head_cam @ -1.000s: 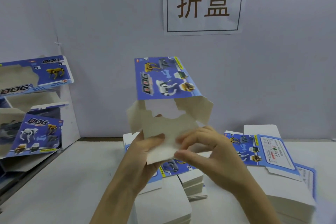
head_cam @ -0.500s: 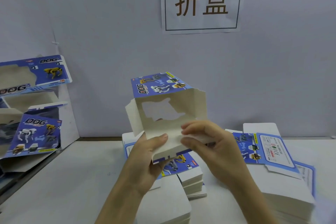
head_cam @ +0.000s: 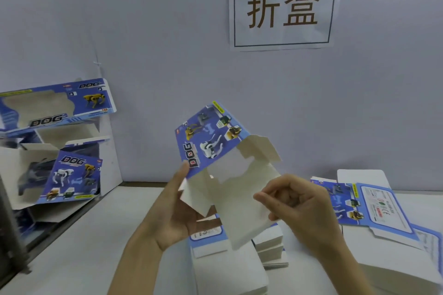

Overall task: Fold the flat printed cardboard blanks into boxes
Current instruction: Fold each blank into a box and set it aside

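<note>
- Cardboard blank (head_cam: 211,136), partly folded, is held in the air above the surface (head_cam: 72,258) and in front of the wall (head_cam: 167,31). It is tilted, with its blue printed "DOG" panel turned up and to the left. Its white inside and a window cut-out are seen below that panel.
- The left hand (head_cam: 172,218) is placed under the blank's left side, palm towards the camera. Its grip is closed on the cardboard: the thumb is laid against the lower corner of the printed panel, and the other fingers are hidden behind the white flaps.
- The right hand (head_cam: 297,203) is held at the blank's right side with its fingers curled. The edge of a white flap is pinched in its grip.
- A stack of flat blanks (head_cam: 227,275) is seen on the surface directly below the hands, white side up.
- A second stack (head_cam: 383,218) is seen to the right, with its top sheet printed side up.
- Folded boxes (head_cam: 69,175) are piled at the left edge, against the wall.
- A paper sign (head_cam: 282,7) with two large characters is fixed to the wall.
</note>
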The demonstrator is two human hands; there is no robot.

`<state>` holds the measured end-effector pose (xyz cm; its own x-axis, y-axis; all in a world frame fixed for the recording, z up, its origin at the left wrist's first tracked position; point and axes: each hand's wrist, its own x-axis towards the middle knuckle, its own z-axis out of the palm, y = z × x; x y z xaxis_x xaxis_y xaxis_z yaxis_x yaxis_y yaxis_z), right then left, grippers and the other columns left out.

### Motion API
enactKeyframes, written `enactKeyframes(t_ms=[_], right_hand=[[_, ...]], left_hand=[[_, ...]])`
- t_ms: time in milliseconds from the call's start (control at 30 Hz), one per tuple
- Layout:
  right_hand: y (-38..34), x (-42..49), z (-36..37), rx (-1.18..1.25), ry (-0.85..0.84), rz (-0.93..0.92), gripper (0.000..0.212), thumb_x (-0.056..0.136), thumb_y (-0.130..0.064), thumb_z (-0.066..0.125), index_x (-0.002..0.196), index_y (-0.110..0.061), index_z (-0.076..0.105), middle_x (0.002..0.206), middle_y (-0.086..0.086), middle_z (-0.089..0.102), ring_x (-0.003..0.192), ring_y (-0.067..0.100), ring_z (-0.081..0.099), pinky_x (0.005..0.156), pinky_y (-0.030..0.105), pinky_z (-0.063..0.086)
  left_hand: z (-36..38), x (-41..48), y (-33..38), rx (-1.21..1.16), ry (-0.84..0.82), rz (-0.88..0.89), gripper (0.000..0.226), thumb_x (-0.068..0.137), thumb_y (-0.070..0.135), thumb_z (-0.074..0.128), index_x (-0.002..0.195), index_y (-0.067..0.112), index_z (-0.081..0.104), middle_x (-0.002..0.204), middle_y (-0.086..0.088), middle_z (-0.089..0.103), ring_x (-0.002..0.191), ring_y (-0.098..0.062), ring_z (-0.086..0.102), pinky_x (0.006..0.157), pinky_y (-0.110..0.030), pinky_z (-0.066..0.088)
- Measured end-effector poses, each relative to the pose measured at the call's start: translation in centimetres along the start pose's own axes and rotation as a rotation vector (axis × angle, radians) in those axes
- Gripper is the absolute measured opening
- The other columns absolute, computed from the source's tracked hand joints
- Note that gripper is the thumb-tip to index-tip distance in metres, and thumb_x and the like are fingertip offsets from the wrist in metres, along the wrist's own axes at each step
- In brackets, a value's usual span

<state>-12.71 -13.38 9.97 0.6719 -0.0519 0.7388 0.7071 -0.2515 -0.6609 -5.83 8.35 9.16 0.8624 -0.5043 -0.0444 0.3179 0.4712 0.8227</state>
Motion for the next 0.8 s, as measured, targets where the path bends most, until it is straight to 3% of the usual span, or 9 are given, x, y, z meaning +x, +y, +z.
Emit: enactKeyframes(t_ms=[100, 167, 233, 367, 467, 533, 600, 700, 800], right_hand=[[0.1, 0.0, 0.5, 0.138, 0.175, 0.021, 0.003, 0.073, -0.024, 0.071, 0.076, -0.026, 0.07, 0.064, 0.004, 0.068, 0.054, 0.013, 0.065, 0.055, 0.017, 0.052], [1.1, 0.1, 0.2, 0.187, 0.433, 0.07, 0.006, 0.084, -0.019, 0.064, 0.08, -0.021, 0.066, 0.073, 0.006, 0.068, 0.067, 0.013, 0.067, 0.061, 0.02, 0.056], [2.5, 0.1, -0.3, 0.085, 0.476, 0.18, 0.012, 0.093, -0.01, 0.057, 0.084, -0.017, 0.061, 0.078, 0.007, 0.065, 0.072, 0.016, 0.065, 0.058, 0.02, 0.057], [4.9, -0.5, 0.5, -0.146, 0.071, 0.389, 0.018, 0.09, -0.001, 0.061, 0.078, -0.015, 0.065, 0.072, 0.011, 0.07, 0.069, 0.027, 0.064, 0.064, 0.036, 0.056], [4.9, -0.9, 1.9, -0.31, -0.061, 0.363, 0.024, 0.084, 0.001, 0.068, 0.074, -0.021, 0.066, 0.068, -0.002, 0.07, 0.062, 0.012, 0.062, 0.067, 0.028, 0.048], [4.5, -0.9, 2.5, -0.303, -0.091, 0.354, 0.026, 0.082, 0.003, 0.07, 0.073, -0.021, 0.067, 0.067, -0.008, 0.07, 0.067, 0.006, 0.062, 0.066, 0.018, 0.047], [4.4, -0.8, 2.5, -0.317, -0.124, 0.348, 0.025, 0.081, 0.003, 0.071, 0.073, -0.02, 0.069, 0.066, -0.012, 0.069, 0.07, 0.004, 0.062, 0.065, 0.011, 0.046], [4.4, -0.7, 2.0, -0.367, -0.26, 0.35, 0.029, 0.08, 0.003, 0.071, 0.07, -0.024, 0.073, 0.068, -0.015, 0.07, 0.071, 0.002, 0.064, 0.068, 0.009, 0.049], [5.1, -0.8, 1.9, -0.403, -0.435, 0.371, 0.035, 0.08, -0.011, 0.075, 0.067, -0.043, 0.073, 0.085, -0.026, 0.071, 0.082, -0.008, 0.064, 0.077, 0.006, 0.048]], left_hand=[[0.2, -0.4, 0.5, -0.035, 0.078, 0.05, 0.048, 0.061, 0.037, 0.085, 0.1, 0.011, 0.076, 0.107, -0.018, 0.071, 0.085, -0.036, 0.069, 0.073, -0.053, 0.057], [-0.2, -1.0, 1.3, -0.027, 0.136, 0.117, 0.051, 0.06, 0.037, 0.082, 0.104, 0.012, 0.072, 0.107, -0.016, 0.071, 0.085, -0.035, 0.07, 0.069, -0.051, 0.058], [-0.6, -1.9, 2.3, 0.007, 0.223, 0.185, 0.058, 0.059, 0.038, 0.08, 0.109, 0.011, 0.069, 0.11, -0.016, 0.071, 0.088, -0.035, 0.07, 0.069, -0.05, 0.058], [-0.4, -2.9, 6.7, 0.044, 0.303, 0.341, 0.039, 0.059, 0.041, 0.081, 0.086, 0.014, 0.078, 0.101, -0.013, 0.074, 0.088, -0.029, 0.072, 0.073, -0.051, 0.059], [0.9, -2.6, 14.7, -0.114, 0.399, 0.608, 0.046, 0.074, 0.045, 0.074, 0.099, 0.007, 0.068, 0.095, -0.01, 0.073, 0.095, -0.028, 0.069, 0.079, -0.046, 0.059], [1.7, -2.5, 19.3, -0.092, 0.364, 0.854, 0.082, 0.074, 0.06, 0.067, 0.133, 0.005, 0.052, 0.123, -0.01, 0.063, 0.116, -0.026, 0.057, 0.092, -0.041, 0.052], [2.1, -2.9, 21.2, 0.353, 0.539, 0.899, 0.126, 0.059, 0.083, 0.06, 0.153, 0.011, 0.019, 0.155, -0.01, 0.032, 0.137, -0.017, 0.036, 0.107, -0.031, 0.041], [0.5, 0.0, 19.1, 0.545, 0.477, 0.783, 0.073, 0.096, 0.052, 0.048, 0.154, 0.021, 0.015, 0.161, -0.004, 0.015, 0.142, -0.01, 0.023, 0.114, -0.03, 0.03], [-1.8, 3.0, 13.2, 0.573, 0.383, 0.473, 0.046, 0.103, 0.031, 0.037, 0.147, 0.019, 0.034, 0.154, -0.001, 0.034, 0.132, -0.014, 0.037, 0.111, -0.031, 0.025]])
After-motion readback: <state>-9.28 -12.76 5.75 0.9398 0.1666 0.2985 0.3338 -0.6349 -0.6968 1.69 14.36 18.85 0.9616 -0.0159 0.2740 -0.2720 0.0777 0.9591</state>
